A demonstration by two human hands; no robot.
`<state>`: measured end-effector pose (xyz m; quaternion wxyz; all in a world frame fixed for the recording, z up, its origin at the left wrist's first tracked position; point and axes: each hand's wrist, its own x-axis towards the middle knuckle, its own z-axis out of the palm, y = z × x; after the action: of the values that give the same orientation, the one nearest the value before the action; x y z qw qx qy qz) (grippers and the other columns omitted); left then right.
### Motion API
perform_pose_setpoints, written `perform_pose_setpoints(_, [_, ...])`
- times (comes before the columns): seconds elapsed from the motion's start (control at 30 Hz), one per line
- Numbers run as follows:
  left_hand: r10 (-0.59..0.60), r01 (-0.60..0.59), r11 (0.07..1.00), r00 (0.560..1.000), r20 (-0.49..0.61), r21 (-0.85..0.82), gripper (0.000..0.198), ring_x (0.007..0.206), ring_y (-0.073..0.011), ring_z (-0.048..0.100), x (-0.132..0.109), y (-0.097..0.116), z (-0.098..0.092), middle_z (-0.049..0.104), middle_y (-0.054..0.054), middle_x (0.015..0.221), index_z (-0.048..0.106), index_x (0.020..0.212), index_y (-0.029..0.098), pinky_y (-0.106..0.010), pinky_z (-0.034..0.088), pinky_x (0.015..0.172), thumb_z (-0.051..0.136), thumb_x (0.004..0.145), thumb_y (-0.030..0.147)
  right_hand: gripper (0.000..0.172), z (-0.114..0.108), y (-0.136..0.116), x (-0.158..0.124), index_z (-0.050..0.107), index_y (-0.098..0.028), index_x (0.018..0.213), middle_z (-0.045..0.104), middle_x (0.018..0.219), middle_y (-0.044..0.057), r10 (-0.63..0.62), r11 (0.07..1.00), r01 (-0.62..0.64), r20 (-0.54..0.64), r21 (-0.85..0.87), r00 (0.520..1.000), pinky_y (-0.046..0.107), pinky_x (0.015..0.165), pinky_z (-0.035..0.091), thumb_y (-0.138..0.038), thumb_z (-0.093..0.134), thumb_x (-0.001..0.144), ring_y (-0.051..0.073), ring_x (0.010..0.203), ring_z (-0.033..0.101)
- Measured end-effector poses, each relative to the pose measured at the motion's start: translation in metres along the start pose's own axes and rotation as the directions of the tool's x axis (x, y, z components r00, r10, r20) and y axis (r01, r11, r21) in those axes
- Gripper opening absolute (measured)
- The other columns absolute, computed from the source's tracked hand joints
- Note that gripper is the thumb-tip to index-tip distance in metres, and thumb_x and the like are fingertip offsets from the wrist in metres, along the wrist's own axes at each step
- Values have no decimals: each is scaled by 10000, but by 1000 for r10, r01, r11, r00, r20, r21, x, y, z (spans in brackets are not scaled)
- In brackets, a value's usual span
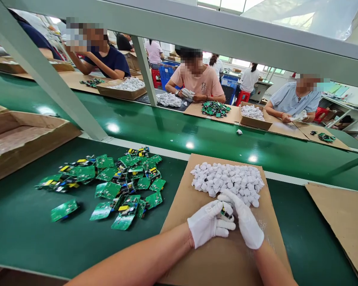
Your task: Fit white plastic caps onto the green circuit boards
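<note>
White gloves cover both of my hands, which meet over a brown cardboard sheet (179, 222). My left hand (207, 222) is closed around a small circuit board (226, 213), of which only a dark and yellow part shows between the fingers. From the other side my right hand (245, 220) presses its fingers against the same board, its fingertips close to a pile of small white pieces (226, 178). To the left, a loose heap of green circuit boards (107, 190) with yellow and black components lies on the green bench top (24, 234).
An open cardboard box (32, 155) stands at the left, and another cardboard sheet (343, 222) lies at the right. A metal frame (56, 75) crosses above the bench. Beyond the green belt (155, 127), several people sit with boards and boxes of white pieces.
</note>
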<state>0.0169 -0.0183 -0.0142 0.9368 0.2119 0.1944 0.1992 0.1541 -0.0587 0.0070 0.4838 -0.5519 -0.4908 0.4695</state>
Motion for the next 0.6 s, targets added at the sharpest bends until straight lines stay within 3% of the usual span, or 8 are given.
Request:
perform_pose_setpoints(0.17, [15, -15, 1000, 1000, 25, 5, 303, 668, -169, 665, 0, -3, -2, 625, -31, 790, 485, 908, 183, -238, 500, 549, 594, 757, 422, 466, 1, 3, 0, 518, -230, 1236, 626, 1112, 80, 12, 995, -13, -12, -100, 1000, 406, 948, 414, -452, 508, 826, 230, 1054, 553])
perform_pose_setpoints(0.33, [13, -18, 999, 996, 94, 47, 311, 657, -144, 651, -1, -2, 0, 629, -78, 852, 531, 852, 132, -206, 493, 524, 575, 770, 429, 473, 5, 17, -2, 479, -253, 1274, 607, 1156, 64, -96, 980, 98, 17, -171, 995, 401, 986, 375, -415, 517, 831, 224, 1085, 530])
perform_pose_setpoints(0.6, [-19, 19, 985, 1000, -3, 173, 279, 651, -122, 634, -3, 19, 8, 578, -49, 870, 564, 939, 154, -174, 481, 493, 636, 739, 336, 507, 0, 9, -3, 407, -237, 1322, 547, 1257, 67, 25, 997, -21, -54, 78, 998, 401, 997, 369, -501, 332, 896, 218, 1162, 484])
